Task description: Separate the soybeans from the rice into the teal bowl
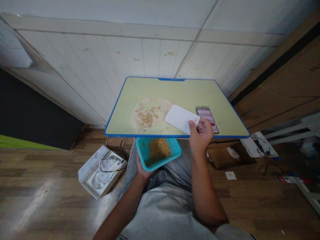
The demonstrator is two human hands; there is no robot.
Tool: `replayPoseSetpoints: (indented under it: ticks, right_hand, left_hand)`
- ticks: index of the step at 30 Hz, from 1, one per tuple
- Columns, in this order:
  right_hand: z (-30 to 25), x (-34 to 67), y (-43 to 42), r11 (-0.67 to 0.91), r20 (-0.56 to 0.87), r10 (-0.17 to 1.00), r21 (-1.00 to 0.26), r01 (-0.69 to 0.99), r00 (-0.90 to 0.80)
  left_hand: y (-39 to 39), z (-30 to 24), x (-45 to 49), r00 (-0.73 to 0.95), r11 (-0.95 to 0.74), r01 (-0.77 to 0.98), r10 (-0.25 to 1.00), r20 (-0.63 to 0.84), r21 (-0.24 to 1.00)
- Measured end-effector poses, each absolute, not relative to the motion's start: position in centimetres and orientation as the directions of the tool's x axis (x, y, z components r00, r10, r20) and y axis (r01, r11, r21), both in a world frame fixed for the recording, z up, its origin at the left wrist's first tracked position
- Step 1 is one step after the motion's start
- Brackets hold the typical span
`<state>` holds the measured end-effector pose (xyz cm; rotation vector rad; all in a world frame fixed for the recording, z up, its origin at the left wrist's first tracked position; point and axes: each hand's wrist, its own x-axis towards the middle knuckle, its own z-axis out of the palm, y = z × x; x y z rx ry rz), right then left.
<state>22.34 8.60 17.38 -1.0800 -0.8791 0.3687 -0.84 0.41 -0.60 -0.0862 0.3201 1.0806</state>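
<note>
My right hand [202, 133] pinches a white card [181, 118] between thumb and fingers, holding it tilted over the table top. Left of the card, a spread of pale grains like rice [163, 106] lies on the table, with yellow-brown beans like soybeans [146, 119] scattered in it. Below the table's front edge, my left hand [143, 168] grips a teal plastic tray [178, 150] from underneath and the left side. More of the same beans [160, 149] are heaped inside the tray. Most of my left fingers are hidden under it.
The small table [190, 90] has a blue rim and stands against the white panelled wall [120, 50]. A phone [208, 119] lies on it at the right. On the floor are an open white box [102, 171] with cables, left, and a brown box [227, 155], right.
</note>
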Motion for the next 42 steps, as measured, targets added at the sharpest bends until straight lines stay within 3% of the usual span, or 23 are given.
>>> replayPoseSetpoints:
  ticks: [5, 12, 19, 42]
  right_hand:
    - [17.2, 22.6, 8.7, 0.461, 0.452, 0.642, -0.873, 0.159, 0.620]
    - [17.2, 23.0, 8.5, 0.462, 0.456, 0.652, -0.873, 0.159, 0.606]
    - [17.6, 22.7, 8.2, 0.428, 0.420, 0.711, -0.895, 0.126, 0.565]
    - [17.4, 22.4, 7.8, 0.361, 0.340, 0.856, -0.932, 0.021, 0.388]
  left_hand:
    - [0.4, -0.9, -0.9, 0.437, 0.476, -0.875, 0.855, -0.279, 0.090]
    - [0.5, -2.3, -1.3, 0.491, 0.504, -0.855, 0.862, -0.126, 0.120]
    - [0.4, -2.6, -1.3, 0.445, 0.476, -0.869, 0.872, -0.206, 0.137]
    - [0.4, -1.3, -0.9, 0.453, 0.483, -0.864, 0.868, -0.203, 0.140]
